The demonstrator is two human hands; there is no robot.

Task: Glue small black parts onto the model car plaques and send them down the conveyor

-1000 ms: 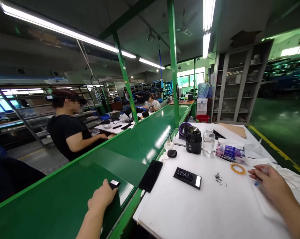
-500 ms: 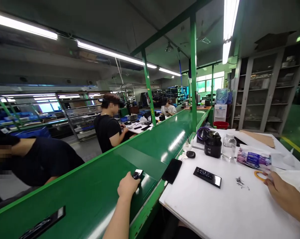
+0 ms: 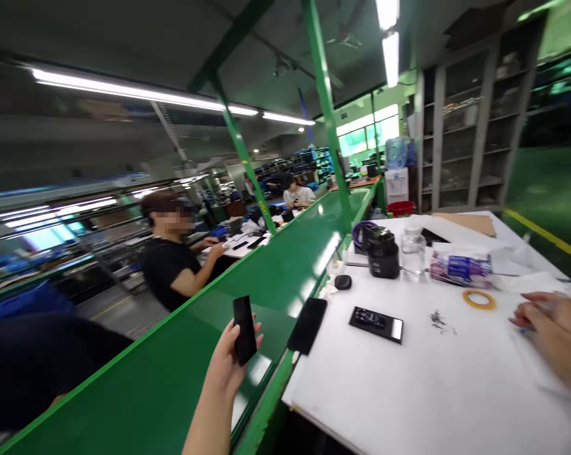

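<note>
left hand (image 3: 228, 357) grips black block (image 3: 245, 330) above green belt (image 3: 171, 373): best hold snug by sides. right hand (image 3: 558, 332) near worktop's (image 3: 399, 404) right edge, curled round blurry thing (image 3: 525, 329).

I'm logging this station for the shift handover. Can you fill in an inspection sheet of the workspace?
Surface: white table beside a green channel.
Job's things: black slab raised over the channel; black panel with a white patch, lying on the table.
Clutter: dark bits, yellow ring, bottle.
Hands: left hand holds the slab; right hand blurred, grip unclear.
Cables: none made out.
Surroundings: person in black across the channel; grey cabinet.
</note>
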